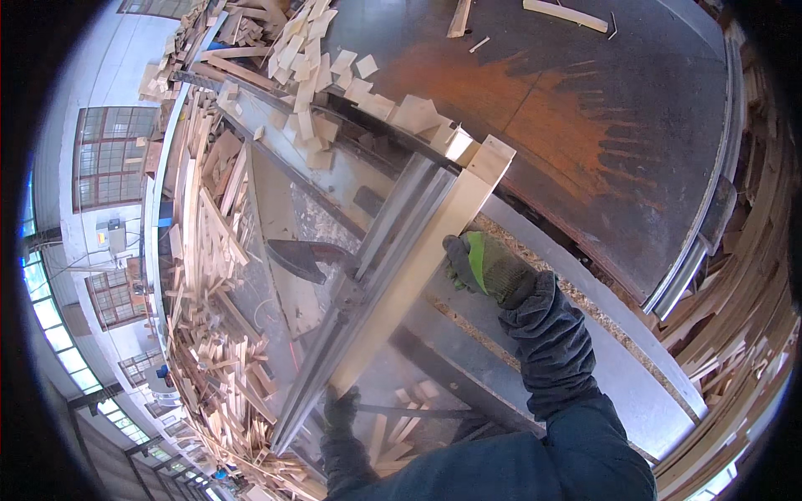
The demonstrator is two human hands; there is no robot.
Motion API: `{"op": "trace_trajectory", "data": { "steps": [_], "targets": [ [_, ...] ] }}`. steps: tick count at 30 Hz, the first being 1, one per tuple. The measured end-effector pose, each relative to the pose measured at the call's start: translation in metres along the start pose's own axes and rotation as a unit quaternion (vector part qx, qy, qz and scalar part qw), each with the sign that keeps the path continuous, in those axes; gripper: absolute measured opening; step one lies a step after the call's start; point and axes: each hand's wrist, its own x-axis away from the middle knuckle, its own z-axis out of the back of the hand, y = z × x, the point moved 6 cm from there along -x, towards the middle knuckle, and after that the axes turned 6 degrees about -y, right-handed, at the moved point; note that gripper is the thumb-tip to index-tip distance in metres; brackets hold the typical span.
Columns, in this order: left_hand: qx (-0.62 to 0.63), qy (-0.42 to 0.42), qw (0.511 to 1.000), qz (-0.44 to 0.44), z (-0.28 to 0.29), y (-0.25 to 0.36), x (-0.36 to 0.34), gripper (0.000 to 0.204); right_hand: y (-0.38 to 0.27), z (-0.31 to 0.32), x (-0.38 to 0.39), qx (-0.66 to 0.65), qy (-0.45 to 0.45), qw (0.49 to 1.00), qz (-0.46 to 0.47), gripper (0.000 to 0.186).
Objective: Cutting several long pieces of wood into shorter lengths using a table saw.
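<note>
A long pale board [422, 267] lies diagonally along a grey metal fence [388, 234], its far end at the edge of the dark steel table. My right hand [489, 265], in a grey-green glove, is closed on the board's right edge toward its upper part. My left hand [341, 405], also gloved, is at the board's near end, low in the middle of the view, with its fingers partly hidden by the board. A dark curved metal piece [301, 259] sticks out left of the fence, and silver slotted rails [626, 367] run below my right arm.
A dark, rust-stained steel table [635, 100] fills the upper right, with small offcuts [309, 75] heaped along its left edge and loose strips [564, 15] at the back. Piles of wood [217, 275] stand on the left, and long stacked strips [743, 317] curve along the right.
</note>
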Motion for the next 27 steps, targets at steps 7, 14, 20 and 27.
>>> {"op": "trace_trajectory", "data": {
  "steps": [7,14,20,27],
  "targets": [
    [0.024,-0.009,0.999,0.02,-0.002,0.002,-0.01,0.067,-0.013,0.01,-0.005,-0.034,-0.018,0.999,-0.002,0.072],
    [-0.01,-0.022,1.0,-0.015,-0.009,0.005,-0.017,0.067,-0.002,0.01,-0.01,-0.053,-0.001,0.999,0.011,0.073],
    [0.001,-0.039,0.999,0.031,-0.003,0.008,-0.017,0.062,-0.008,0.012,-0.01,-0.085,-0.002,0.996,0.039,0.072],
    [0.002,-0.038,0.999,0.024,-0.019,0.009,-0.019,0.06,-0.014,0.022,-0.007,-0.052,-0.01,0.999,0.013,0.075]
  ]
}}
